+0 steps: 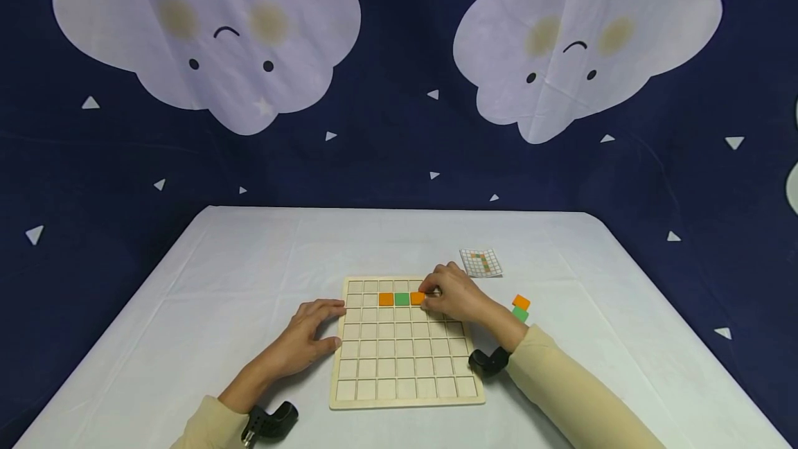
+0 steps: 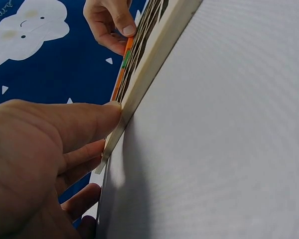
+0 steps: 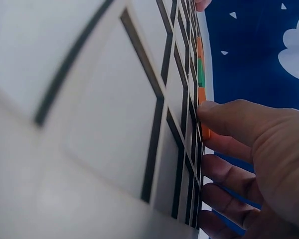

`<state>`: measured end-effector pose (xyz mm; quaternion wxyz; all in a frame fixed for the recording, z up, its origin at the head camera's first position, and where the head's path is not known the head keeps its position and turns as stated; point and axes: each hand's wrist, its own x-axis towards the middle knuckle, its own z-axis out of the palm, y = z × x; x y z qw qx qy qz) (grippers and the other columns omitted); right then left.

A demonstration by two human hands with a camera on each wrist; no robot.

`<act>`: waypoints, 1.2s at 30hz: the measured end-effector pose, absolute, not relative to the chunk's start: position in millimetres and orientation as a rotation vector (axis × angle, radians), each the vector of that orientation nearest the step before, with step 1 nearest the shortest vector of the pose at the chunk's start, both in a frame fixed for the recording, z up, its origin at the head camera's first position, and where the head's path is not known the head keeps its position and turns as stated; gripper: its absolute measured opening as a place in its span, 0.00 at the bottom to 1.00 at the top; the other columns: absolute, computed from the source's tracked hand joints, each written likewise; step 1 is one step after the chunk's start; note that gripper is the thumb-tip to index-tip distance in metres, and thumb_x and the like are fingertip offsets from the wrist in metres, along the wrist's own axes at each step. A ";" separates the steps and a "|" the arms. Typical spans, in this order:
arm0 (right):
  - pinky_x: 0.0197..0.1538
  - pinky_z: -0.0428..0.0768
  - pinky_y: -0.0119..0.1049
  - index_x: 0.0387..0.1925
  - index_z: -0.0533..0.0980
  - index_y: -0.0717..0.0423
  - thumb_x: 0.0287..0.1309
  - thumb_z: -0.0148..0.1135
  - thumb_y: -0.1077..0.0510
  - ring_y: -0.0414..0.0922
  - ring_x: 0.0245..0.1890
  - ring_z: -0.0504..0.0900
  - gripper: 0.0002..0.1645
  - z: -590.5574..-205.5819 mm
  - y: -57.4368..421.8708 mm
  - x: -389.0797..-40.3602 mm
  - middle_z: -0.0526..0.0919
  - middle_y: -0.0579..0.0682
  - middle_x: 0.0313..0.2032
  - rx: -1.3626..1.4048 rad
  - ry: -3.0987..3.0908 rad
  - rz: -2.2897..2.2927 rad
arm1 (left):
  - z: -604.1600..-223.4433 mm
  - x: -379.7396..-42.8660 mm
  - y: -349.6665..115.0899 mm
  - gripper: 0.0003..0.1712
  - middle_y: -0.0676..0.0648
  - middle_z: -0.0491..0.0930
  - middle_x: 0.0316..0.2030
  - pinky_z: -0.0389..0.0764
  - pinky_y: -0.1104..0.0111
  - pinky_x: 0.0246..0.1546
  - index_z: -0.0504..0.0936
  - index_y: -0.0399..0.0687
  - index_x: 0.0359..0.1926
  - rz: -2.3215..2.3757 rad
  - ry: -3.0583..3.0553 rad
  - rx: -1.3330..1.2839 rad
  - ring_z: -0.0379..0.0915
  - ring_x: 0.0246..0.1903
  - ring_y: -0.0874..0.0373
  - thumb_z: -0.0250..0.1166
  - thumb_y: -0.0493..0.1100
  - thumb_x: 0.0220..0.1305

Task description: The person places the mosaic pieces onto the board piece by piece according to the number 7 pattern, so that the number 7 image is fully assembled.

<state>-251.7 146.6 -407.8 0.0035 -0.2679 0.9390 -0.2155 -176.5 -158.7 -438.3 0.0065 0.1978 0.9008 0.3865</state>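
Left hand (image 1: 305, 333), fingers relaxed, touched the left edge of a wooden grid board (image 1: 386, 348); right hand (image 1: 456, 294) pinched an orange tile (image 1: 415, 298). That tile formed the right end of a row, second from the board's far edge, its long axis running left to right through a green tile (image 1: 402, 298) and another orange tile (image 1: 386, 299).

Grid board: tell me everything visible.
The grid board looks like pale wood, roughly square, with a raised rim and ridges forming cells. It lies flat on the white tablecloth. Two orange tiles flank a green tile in its second-farthest row. The left hand touches its left rim; the right hand holds the right orange tile.
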 end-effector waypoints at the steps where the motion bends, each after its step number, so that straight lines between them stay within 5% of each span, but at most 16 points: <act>1: 0.40 0.65 0.34 0.37 0.84 0.47 0.49 0.70 0.52 0.39 0.35 0.66 0.11 -407.5 146.5 -251.5 0.79 0.42 0.34 -0.841 2.944 -0.676 | -438.2 -176.4 -158.7 0.27 0.48 0.69 0.62 0.57 0.46 0.61 0.75 0.45 0.57 1.210 2.819 0.618 0.57 0.62 0.48 0.67 0.39 0.55; 36: 0.42 0.70 0.36 0.43 0.82 0.50 0.53 0.67 0.52 0.42 0.40 0.70 0.15 -395.8 151.9 -245.8 0.79 0.44 0.39 -0.768 2.907 -0.818 | -437.4 -175.4 -158.8 0.27 0.49 0.69 0.62 0.58 0.48 0.60 0.75 0.44 0.57 1.224 2.817 0.609 0.57 0.62 0.48 0.67 0.38 0.55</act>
